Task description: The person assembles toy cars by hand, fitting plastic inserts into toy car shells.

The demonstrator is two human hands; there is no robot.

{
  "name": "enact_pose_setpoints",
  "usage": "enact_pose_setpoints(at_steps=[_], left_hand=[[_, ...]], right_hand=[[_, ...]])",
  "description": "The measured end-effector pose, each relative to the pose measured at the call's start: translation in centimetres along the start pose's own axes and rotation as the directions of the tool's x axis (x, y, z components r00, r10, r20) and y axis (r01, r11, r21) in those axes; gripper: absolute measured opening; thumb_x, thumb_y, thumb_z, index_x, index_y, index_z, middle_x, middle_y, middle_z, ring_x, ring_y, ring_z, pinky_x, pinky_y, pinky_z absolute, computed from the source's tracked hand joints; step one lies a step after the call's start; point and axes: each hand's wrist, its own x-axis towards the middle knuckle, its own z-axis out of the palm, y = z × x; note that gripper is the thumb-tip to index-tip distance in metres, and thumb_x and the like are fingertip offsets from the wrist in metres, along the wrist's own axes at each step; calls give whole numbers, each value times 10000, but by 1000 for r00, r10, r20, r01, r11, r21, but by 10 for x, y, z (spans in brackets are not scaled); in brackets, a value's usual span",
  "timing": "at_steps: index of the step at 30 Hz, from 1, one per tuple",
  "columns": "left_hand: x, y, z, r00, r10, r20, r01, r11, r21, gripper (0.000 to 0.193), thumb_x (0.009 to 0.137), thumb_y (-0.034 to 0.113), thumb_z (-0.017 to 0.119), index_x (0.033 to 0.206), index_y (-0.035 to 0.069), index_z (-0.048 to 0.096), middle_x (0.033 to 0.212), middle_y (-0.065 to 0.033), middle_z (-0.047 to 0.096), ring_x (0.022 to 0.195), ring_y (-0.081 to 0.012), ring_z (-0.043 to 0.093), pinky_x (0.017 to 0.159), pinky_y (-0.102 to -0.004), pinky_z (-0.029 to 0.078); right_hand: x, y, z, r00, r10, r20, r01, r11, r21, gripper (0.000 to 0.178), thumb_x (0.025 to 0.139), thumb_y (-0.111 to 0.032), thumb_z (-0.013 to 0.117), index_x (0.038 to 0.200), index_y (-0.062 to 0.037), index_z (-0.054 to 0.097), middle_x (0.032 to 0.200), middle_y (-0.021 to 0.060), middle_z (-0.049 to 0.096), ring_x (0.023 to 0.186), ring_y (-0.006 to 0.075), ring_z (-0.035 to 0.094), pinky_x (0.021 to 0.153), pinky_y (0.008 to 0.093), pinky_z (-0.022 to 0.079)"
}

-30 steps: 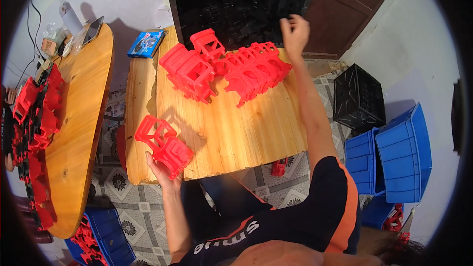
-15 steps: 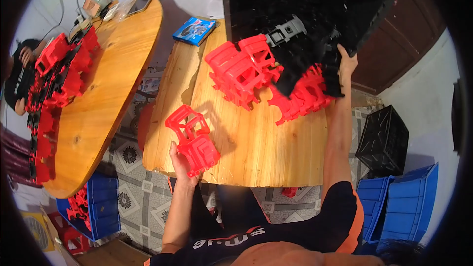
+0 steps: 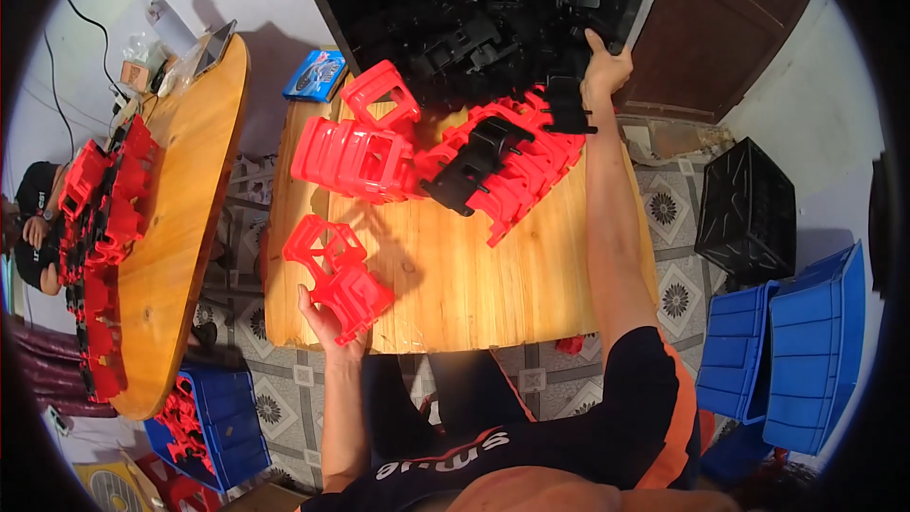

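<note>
My left hand (image 3: 327, 318) grips a red plastic toy-truck body (image 3: 341, 275) with open window frames, held up over the table's near left. At the back, my right hand (image 3: 607, 71) is closed on the lower right corner of a large black crate (image 3: 332, 14), thumb inside and the other fingers hidden. The crate's interior faces me and holds several black plastic parts (image 3: 474, 45). In front stand stacked red bodies (image 3: 351, 161), with more red bodies (image 3: 531, 180) beside them. One black part (image 3: 474, 166) lies on these, and another black part (image 3: 569, 104) is beneath my right wrist.
A blue box (image 3: 316, 76) lies at the wooden table's (image 3: 445, 294) back left. On a second table (image 3: 190, 190) red and black parts stand in a row, near another person (image 3: 38, 218). Blue bins (image 3: 815, 351) and a black crate (image 3: 747, 213) are on the right-hand floor.
My view has shifted. A blurred black part in front of the crate now rests on the red bodies. The left hand still holds the red body; the right hand remains at the crate's corner.
</note>
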Motion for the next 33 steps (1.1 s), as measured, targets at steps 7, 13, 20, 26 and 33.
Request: enact_pose_setpoints(at_steps=[7, 13, 20, 26, 33], left_hand=[[6, 3, -10, 998, -56, 7, 57, 997, -55, 747, 876, 587, 571, 1334, 14, 433, 1219, -190, 590, 1076, -367, 602, 926, -498, 516], [8, 4, -13, 996, -26, 86, 25, 1000, 12, 730, 907, 574, 540, 1393, 49, 396, 1306, -147, 542, 1148, -283, 579, 960, -448, 506], [8, 3, 24, 987, 110, 120, -135, 965, 223, 660, 936, 586, 444, 1351, 74, 475, 1277, -129, 595, 1122, -265, 614, 932, -429, 519], [19, 25, 39, 985, -119, 126, 62, 920, 388, 572, 965, 531, 445, 1360, 118, 412, 1229, -146, 590, 1056, -264, 643, 903, -425, 532], [-20, 38, 25, 981, -176, 76, 136, 919, 371, 557, 962, 487, 484, 1351, 90, 443, 1225, -131, 600, 1086, -268, 632, 936, -435, 517]], right_hand=[[57, 12, -19, 819, 37, 573, -155, 975, 158, 546, 740, -149, 810, 1181, 42, 552, 1158, 135, 644, 1000, 219, 604, 879, 343, 476], [-70, -27, -76, 720, 141, 680, -77, 989, -124, 645, 837, -403, 715, 1305, 1, 532, 1145, 131, 639, 981, 229, 630, 882, 322, 481], [-192, -76, -22, 746, 260, 613, -195, 966, -172, 581, 773, -265, 732, 1236, 51, 577, 1167, 192, 638, 1060, 253, 614, 903, 348, 486], [-136, -35, -61, 852, 140, 504, -123, 990, -67, 233, 804, -171, 697, 930, 25, 688, 828, 78, 695, 733, 171, 639, 700, 313, 502], [-103, -13, -175, 539, 404, 739, -620, 785, 24, 134, 902, -113, 576, 981, -26, 642, 943, 68, 677, 793, 164, 645, 676, 305, 544]])
